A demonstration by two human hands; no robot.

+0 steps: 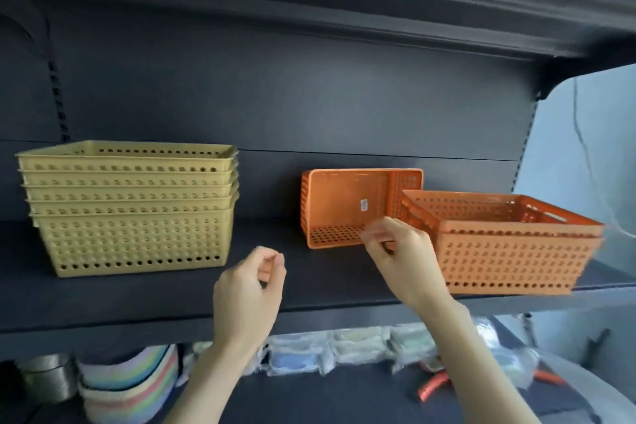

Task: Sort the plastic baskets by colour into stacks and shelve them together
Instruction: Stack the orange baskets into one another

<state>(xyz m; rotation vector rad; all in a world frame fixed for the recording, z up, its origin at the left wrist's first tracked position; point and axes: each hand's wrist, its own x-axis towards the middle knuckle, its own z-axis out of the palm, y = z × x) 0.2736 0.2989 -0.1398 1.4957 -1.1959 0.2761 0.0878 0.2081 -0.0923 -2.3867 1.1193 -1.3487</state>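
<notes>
Notably, several items resist a firm reading. The lower shelf (pixel 344 399) beneath is blurred: clear packets (pixel 330 351) in a row, a striped pastel stack (pixel 130 385) and a dull metal object (pixel 48 379) at its left end can be made out, little more. Both forearms are cut off by the bottom of the view. The right hand (pixel 399 258) covers the near right corner of the tipped orange basket (pixel 347 208), so contact there cannot be confirmed.

On the dark shelf (pixel 155 296), toward its left end, stands a stack of yellow baskets (pixel 129 206): five nested, upright, rims stepped one above another, walls pierced with rows of round holes. At the right end sits a stack of orange baskets (pixel 509 244), at least two nested (the exact count is unclear), its near side close to the shelf's front edge. Between the two stacks, set back toward the rear panel and just beside the orange stack, the single orange basket lies on its side, its opening facing outward and a small white label showing on its inner base.

The left hand (pixel 251 289) is raised before the front edge between the stacks, fingers curled loosely inward, holding nothing. The right hand is partly closed, fingers bent in a pinch at the tipped basket's lower right rim; whether it actually grips the rim cannot be told.
</notes>
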